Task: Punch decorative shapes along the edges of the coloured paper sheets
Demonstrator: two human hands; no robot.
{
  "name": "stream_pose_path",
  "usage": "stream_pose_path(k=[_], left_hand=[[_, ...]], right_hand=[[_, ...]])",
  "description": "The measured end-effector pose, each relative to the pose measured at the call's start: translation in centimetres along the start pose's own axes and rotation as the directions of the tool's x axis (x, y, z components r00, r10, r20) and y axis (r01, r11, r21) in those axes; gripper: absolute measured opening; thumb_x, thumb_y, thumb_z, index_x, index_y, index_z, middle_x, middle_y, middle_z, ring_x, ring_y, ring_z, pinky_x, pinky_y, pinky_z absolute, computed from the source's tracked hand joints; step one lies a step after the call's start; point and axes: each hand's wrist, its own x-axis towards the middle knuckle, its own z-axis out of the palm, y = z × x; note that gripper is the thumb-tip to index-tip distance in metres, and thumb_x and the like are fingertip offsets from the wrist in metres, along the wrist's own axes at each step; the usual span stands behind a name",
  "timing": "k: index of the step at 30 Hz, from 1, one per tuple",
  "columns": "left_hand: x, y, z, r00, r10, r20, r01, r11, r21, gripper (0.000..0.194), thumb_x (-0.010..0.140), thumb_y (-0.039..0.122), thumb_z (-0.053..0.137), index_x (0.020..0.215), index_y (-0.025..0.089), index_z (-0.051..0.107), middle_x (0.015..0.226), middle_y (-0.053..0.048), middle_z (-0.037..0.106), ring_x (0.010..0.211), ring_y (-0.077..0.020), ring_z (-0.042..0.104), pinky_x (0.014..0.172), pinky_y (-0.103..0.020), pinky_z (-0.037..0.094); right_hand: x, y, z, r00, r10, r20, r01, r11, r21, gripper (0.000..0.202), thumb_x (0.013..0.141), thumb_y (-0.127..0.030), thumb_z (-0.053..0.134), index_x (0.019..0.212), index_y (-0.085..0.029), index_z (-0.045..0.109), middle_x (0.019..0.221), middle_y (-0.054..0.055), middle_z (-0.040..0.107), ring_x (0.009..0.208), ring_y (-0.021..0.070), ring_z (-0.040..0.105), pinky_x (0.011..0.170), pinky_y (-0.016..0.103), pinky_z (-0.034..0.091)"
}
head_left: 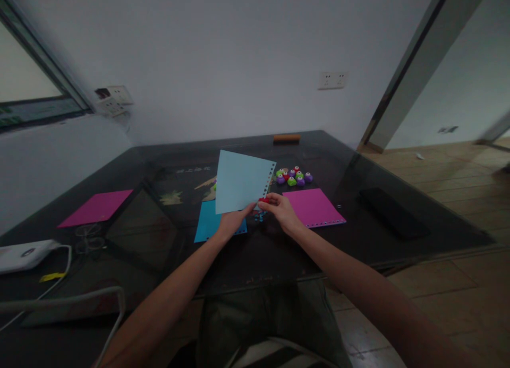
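My left hand (235,219) grips the lower edge of a pale blue sheet of paper (242,182), held up at a tilt above the table. A row of punched holes runs down the sheet's right edge. My right hand (283,211) pinches a small red hole punch (263,200) against the bottom right corner of that sheet. Small blue paper bits (260,216) lie on the table just below. Under my left hand rests a brighter blue sheet (204,219) with holes along its near edge. A pink sheet (313,206), also holed along its near edge, lies right of my right hand.
Several purple, green and red punches with white round tops (292,178) cluster behind the pink sheet. A black flat object (392,213) is at the right, a brown roll (287,138) at the back. Another pink sheet (98,207) and a white device with a cable (26,255) lie left.
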Motion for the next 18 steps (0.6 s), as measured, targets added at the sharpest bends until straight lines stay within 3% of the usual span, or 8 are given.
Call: stream_pose_path(k=[18], left_hand=[[-0.02, -0.53, 0.61, 0.999, 0.039, -0.036, -0.04, 0.999, -0.019, 0.028, 0.082, 0.034, 0.052, 0.103, 0.019, 0.065, 0.101, -0.005, 0.07, 0.116, -0.0202, 0.051, 0.106, -0.032, 0.027]], right_hand=[[-0.04, -0.19, -0.03, 1.0, -0.001, 0.012, 0.002, 1.0, -0.03, 0.029, 0.054, -0.034, 0.077, 0.073, -0.02, 0.06, 0.074, 0.001, 0.065, 0.072, 0.0166, 0.061, 0.073, 0.032, 0.046]])
